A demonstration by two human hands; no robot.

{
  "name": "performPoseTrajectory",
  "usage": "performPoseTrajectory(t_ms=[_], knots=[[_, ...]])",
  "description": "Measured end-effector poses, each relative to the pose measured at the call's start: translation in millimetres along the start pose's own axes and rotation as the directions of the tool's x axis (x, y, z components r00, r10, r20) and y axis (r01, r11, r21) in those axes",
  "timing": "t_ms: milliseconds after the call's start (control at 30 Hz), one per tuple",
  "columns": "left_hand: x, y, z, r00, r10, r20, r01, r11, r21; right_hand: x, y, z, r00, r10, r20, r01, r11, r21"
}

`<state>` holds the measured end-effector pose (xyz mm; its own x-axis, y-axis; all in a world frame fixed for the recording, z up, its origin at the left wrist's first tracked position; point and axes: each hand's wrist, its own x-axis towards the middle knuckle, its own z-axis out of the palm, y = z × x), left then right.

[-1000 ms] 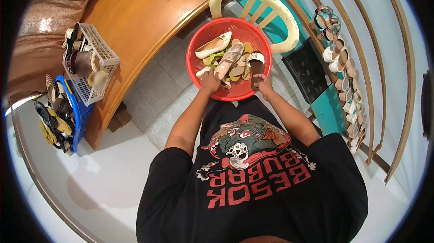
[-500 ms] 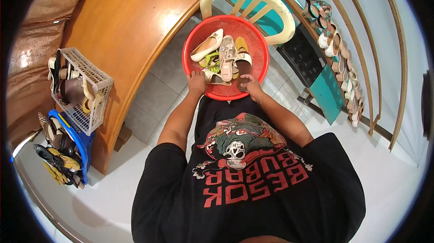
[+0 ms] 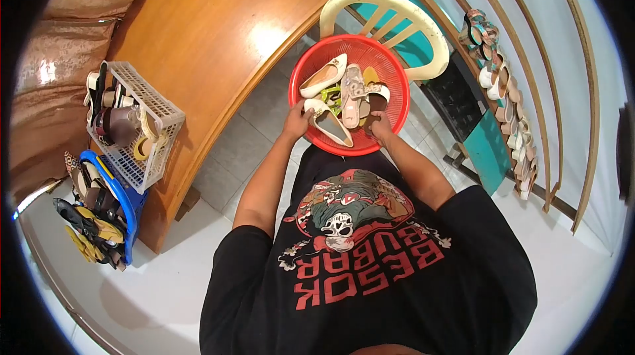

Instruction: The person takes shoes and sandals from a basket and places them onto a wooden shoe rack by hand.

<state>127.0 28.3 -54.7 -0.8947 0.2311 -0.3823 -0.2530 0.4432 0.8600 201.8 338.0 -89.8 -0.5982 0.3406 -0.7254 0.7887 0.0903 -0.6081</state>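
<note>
A red plastic basket rests on the chair in front of me with several women's shoes inside. My left hand is at its near left rim, fingers closed on the end of a white pointed shoe. My right hand grips the near end of a sandal with a dark brown insole and a white strap. Between them lies a beige sandal. Another white shoe is at the far left of the basket, with a yellow-green shoe partly hidden below it.
A cream plastic chair stands behind the basket. On the left is a wooden table, with a white crate and a blue basket of shoes beside it. Shoes line a rack on the right.
The near white shoe has been picked up by my left hand and turned, its end now at the left rim. My right hand still holds the brown sandal. The whole view has shifted slightly.
</note>
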Motion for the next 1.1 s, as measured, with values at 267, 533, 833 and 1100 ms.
performPoseTrajectory(t_ms=[267, 533, 833, 1100], knots=[[-20.2, 27.8, 2.9, 0.951, -0.242, 0.192, 0.305, 0.836, -0.457, -43.7, -41.7, 10.7, 0.944, -0.068, -0.323, -0.170, 0.739, -0.652], [3.8, 28.5, 18.6, 0.896, -0.327, 0.301, 0.443, 0.709, -0.548, -56.4, -49.6, 9.0, 0.814, -0.039, 0.580, 0.029, 0.999, 0.027], [78.2, 6.0, 21.8, 0.998, -0.034, 0.051, 0.014, 0.937, 0.349, -91.8, -28.4, -29.9, 0.875, 0.094, 0.475, -0.211, 0.957, 0.200], [99.4, 33.5, 34.1, 0.903, -0.382, 0.195, 0.121, 0.663, 0.739, -124.4, -36.5, -82.7, 0.862, 0.150, 0.484, -0.291, 0.928, 0.231]])
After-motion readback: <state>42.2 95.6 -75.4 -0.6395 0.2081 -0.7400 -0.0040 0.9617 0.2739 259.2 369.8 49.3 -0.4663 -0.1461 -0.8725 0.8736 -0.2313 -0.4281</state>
